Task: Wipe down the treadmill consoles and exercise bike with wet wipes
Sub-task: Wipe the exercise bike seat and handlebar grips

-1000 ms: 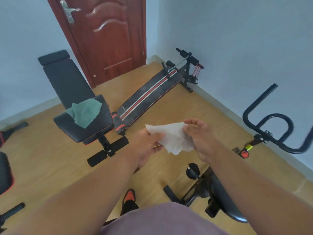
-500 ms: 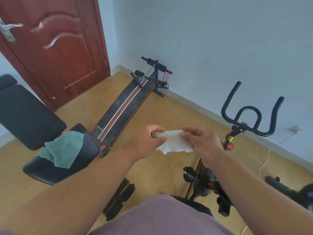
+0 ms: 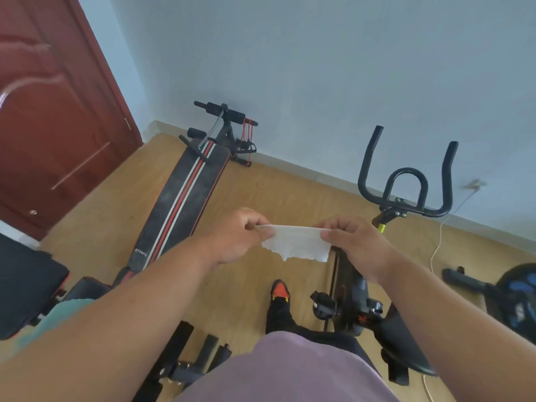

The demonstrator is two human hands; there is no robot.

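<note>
The person holds a white wet wipe [image 3: 295, 243] up in front of the chest w/ both hands. The left hand [image 3: 237, 239] pinches the wipe's left top corner, fingers curled round it. The right hand [image 3: 355, 242] pinches the right top corner the same way. The wipe is pulled flat between the 2 hands, and its bottom edge hangs loose and looks ragged.

Just past the right hand stands the exercise bike [image 3: 356, 303]. Its black handlebars [image 3: 406, 181] stick up beyond that hand, near the wall. The bike's frame and a pedal sit under the right hand and arm.

Beyond the left hand lies a long black sit-up bench [image 3: 179, 207] w/ red & white stripes, on the wood floor [image 3: 101, 210]. Far off to the left of that hand is a red-brown door [image 3: 55, 111]. Under the left arm is a black weight bench [image 3: 26, 285] w/ a bit of green cloth [image 3: 62, 313] on it.

Below the hands, the person's shoe [image 3: 280, 291] shows, orange & black, on the floor. A white cord [image 3: 435, 250] runs along the floor to the right of the right hand.
</note>
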